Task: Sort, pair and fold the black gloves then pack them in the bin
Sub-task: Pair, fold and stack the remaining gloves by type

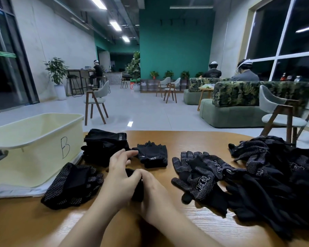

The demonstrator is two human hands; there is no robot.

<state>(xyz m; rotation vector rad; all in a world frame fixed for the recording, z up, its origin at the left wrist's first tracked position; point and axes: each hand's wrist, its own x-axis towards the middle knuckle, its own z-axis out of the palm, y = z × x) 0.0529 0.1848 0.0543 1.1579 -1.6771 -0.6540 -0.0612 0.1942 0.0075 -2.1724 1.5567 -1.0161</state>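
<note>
Hands meet mid-surface: left hand (120,172) and right hand (150,189) pinch one plain black fabric glove (136,188) between them, grip pressed together, likely mid-fold. Cream plastic bin marked B (34,148) waits at the left edge. Folded black pairs (103,147) lie beside it; unsorted dotted black gloves (257,179) crowd the right edge.

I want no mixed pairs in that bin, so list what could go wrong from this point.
1. The unsorted heap at the right mixes dotted and plain black gloves, tangled together; a wrong match looks easy.
2. The left hand and right hand cover most of the glove being folded, so its fold may go uneven unseen.
3. The dotted folded pair lies near the table's front edge, beside the bin; a forearm could knock it.
</note>
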